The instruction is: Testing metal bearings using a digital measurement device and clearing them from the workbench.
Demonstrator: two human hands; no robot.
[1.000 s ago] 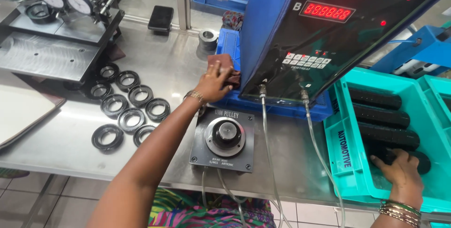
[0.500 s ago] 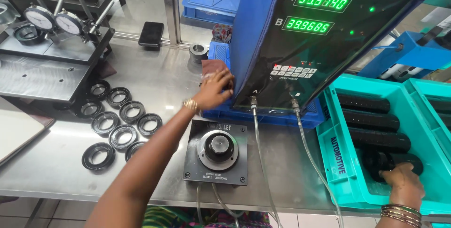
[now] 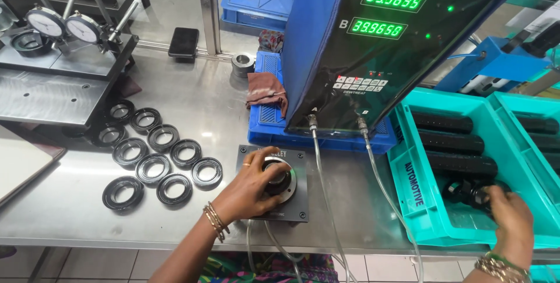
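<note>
My left hand rests on the dark square gauge block near the table's front edge, its fingers curled around the round black part seated on the central plug. My right hand reaches into the turquoise crate at the right and grips a black ring-shaped part at the end of a row of stacked black rings. Above the block stands a blue readout box with two green number displays; two hoses run from it down toward the block.
Several black rings lie loose on the steel table left of the block. A dial-gauge fixture stands at the back left. A brown rag lies on a blue tray under the readout box. A second turquoise crate sits far right.
My left hand left the rag on the blue tray and came down onto the round part on the gauge block. The display numbers turned from red to green and changed value.
</note>
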